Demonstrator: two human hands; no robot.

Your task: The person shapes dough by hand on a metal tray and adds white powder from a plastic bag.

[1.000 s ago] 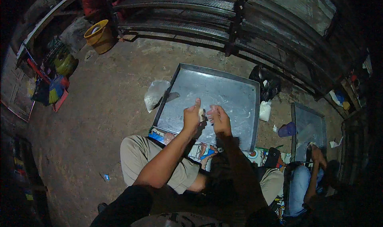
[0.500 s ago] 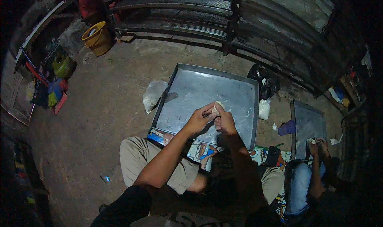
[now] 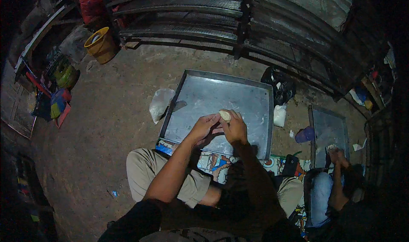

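A pale lump of dough [image 3: 225,115] is held between my two hands above a large metal tray [image 3: 230,91] dusted with white. My left hand [image 3: 201,128] grips it from the left, fingertips against it. My right hand [image 3: 234,129] wraps round it from the right, and its fingers partly hide the lump. A clear bag of white stuff [image 3: 158,105] leans by the tray's left side, near a dark flat piece [image 3: 180,105].
A co-worker's hands [image 3: 336,156] work over a second tray [image 3: 328,127] at right. A purple container [image 3: 304,134], white bag [image 3: 280,115], black bag [image 3: 279,82] and phone [image 3: 290,165] lie around. Metal racks [image 3: 183,12] stand behind; a yellow bucket [image 3: 102,46] sits left.
My hands have come together and turned round the dough, which now shows as a rounded lump on top. The co-worker's hands have moved slightly. The view has shifted a little.
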